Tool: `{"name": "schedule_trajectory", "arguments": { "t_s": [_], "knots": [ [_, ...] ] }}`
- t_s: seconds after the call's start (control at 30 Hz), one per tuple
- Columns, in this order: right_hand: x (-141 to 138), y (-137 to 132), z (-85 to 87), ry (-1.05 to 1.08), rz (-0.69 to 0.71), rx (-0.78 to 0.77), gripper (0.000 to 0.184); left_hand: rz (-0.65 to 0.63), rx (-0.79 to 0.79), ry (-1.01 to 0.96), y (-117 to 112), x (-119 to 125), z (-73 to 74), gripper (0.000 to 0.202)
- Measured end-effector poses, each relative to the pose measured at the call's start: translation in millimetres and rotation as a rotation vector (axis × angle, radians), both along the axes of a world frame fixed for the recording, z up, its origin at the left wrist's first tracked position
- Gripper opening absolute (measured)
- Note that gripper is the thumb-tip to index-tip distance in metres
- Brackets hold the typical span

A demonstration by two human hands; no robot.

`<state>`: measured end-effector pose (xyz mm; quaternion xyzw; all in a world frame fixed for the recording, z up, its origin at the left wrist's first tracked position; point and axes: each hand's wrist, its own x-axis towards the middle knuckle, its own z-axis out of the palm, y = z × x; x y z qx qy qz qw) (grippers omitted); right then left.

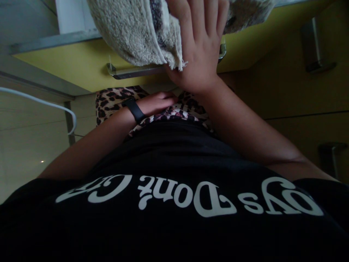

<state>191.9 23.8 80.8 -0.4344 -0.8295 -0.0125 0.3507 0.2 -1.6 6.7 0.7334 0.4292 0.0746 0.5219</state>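
A greyish, rough terry towel (128, 32) with a dark patterned band and a frayed edge hangs at the top of the head view. Gripping it is my right hand (197, 54), back of the hand up; its fingertips are cut off by the top of the picture. Low in my lap lies my left hand (159, 102), fingers loosely stretched over the animal-print clothing (111, 105), holding nothing that I can see. A black band (135, 110) is round my left wrist.
Just beyond my lap stands a yellow drawer front (68, 65) with a metal handle (136, 72), partly behind the towel. A grey counter edge (54, 42) runs above it. More handles (317, 65) are on the dark right side. A white cable (40, 102) curves at left.
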Motion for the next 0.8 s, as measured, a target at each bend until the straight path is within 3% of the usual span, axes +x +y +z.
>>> {"name": "schedule_trajectory", "arguments": {
  "t_s": [0.27,0.5,0.8],
  "knots": [
    [1.2,4.1,-3.4,-0.079,0.011,0.082,0.082,0.001,-0.012,0.010,-0.5,-0.3,3.1,0.055],
    [0.6,2.9,-3.0,-0.113,-0.009,0.065,0.078,0.004,0.009,-0.031,0.6,-1.8,-3.6,0.052],
    [1.7,3.3,-3.7,-0.106,0.017,0.052,0.080,0.006,-0.014,-0.007,0.4,-1.0,-1.7,0.049]
  ]
}}
